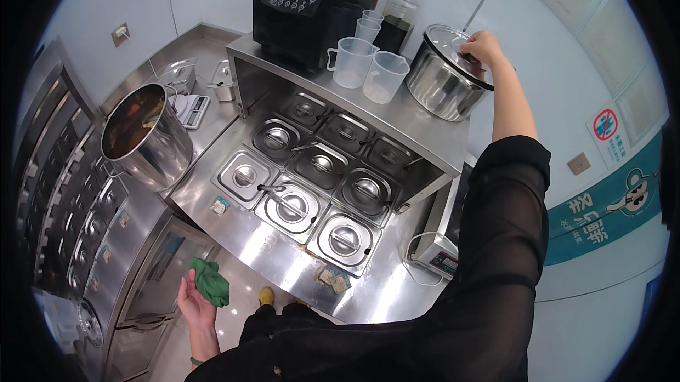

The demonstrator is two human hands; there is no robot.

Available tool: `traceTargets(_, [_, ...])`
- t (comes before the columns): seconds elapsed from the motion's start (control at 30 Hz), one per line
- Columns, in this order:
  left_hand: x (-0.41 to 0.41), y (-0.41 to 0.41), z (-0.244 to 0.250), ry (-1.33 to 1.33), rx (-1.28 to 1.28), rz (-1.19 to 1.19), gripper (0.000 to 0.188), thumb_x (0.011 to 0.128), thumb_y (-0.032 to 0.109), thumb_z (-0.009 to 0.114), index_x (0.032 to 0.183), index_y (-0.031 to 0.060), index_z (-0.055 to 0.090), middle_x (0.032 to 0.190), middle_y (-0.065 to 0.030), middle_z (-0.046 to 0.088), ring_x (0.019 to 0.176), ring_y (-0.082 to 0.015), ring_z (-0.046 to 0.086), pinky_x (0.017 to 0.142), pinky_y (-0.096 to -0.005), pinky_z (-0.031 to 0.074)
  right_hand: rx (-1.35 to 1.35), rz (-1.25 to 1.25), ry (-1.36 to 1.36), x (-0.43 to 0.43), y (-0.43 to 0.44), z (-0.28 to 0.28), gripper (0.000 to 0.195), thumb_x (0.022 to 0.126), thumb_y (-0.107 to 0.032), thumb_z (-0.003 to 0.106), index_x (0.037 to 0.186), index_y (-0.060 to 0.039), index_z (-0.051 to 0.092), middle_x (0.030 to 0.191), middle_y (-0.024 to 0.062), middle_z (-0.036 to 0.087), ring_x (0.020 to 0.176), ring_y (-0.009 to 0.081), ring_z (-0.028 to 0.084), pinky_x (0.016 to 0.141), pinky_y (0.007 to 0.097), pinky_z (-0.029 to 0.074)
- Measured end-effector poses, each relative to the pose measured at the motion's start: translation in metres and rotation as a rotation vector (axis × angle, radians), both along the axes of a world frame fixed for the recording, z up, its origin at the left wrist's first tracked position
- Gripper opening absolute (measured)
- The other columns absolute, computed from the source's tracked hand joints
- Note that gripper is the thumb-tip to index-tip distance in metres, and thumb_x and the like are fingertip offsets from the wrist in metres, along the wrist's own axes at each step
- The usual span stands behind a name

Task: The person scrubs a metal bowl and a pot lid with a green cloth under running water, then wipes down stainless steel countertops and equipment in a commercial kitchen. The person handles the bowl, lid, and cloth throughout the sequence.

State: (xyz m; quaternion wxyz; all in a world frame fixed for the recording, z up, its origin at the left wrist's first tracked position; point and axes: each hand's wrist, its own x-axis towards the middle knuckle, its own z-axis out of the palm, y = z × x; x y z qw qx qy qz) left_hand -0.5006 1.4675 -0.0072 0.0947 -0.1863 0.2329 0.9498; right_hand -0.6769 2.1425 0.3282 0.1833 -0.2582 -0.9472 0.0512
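Observation:
My right hand (482,48) is closed around the handle of a clear lid with a black rim (443,42). This lid lies on a stainless steel pot (441,80) at the right end of the raised steel shelf. My left hand (196,299) is low, over the floor beside the counter, with the palm up and a crumpled green cloth (211,282) on its fingers. Two clear plastic measuring jugs (353,63) stand next to the pot. Below the shelf, several lidded steel food pans (291,209) are set in the counter.
A tall steel stockpot (170,156) of dark liquid stands at the left, near a digital scale (197,111). A black machine with a button panel (289,26) and a pump bottle (396,15) are on the shelf. Another scale (438,257) stands at the right. A refrigerated cabinet (141,286) borders the floor.

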Motion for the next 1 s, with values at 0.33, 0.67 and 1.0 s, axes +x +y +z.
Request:
traceTargets(0.33, [-0.005, 0.035, -0.002, 0.002, -0.031, -0.046, 0.032, 0.090, 0.027, 0.041, 0.098, 0.0022, 0.059, 0.110, -0.0149, 0.058, 0.106, -0.0308, 0.052, 0.093, -0.0448, 0.039, 0.010, 0.012, -0.031, -0.004, 0.015, -0.018, 0.031, 0.058, -0.026, 0.069, 0.079, -0.0040, 0.066, 0.078, 0.0109, 0.065, 0.075, 0.0207, 0.062, 0.070, 0.0303, 0.049])
traceTargets(0.67, [-0.013, 0.056, 0.001, 0.021, -0.022, -0.124, 0.034, 0.090, 0.028, 0.038, 0.098, 0.0020, 0.060, 0.113, -0.0169, 0.056, 0.107, -0.0324, 0.050, 0.094, -0.0462, 0.037, -0.005, 0.055, -0.017, -0.003, 0.009, -0.022, 0.031, 0.058, -0.028, 0.068, 0.078, -0.0044, 0.067, 0.077, 0.0134, 0.065, 0.074, 0.0240, 0.063, 0.070, 0.0321, 0.049])
traceTargets(1.0, [-0.013, 0.063, 0.000, 0.065, -0.010, -0.183, 0.033, 0.091, 0.026, 0.039, 0.101, 0.0020, 0.058, 0.113, -0.0172, 0.056, 0.109, -0.0322, 0.050, 0.096, -0.0454, 0.036, -0.362, 0.048, 0.078, 0.005, 0.022, -0.014, 0.026, 0.076, -0.025, 0.061, 0.093, -0.0058, 0.065, 0.077, 0.0083, 0.062, 0.065, 0.0181, 0.059, 0.060, 0.0304, 0.049])
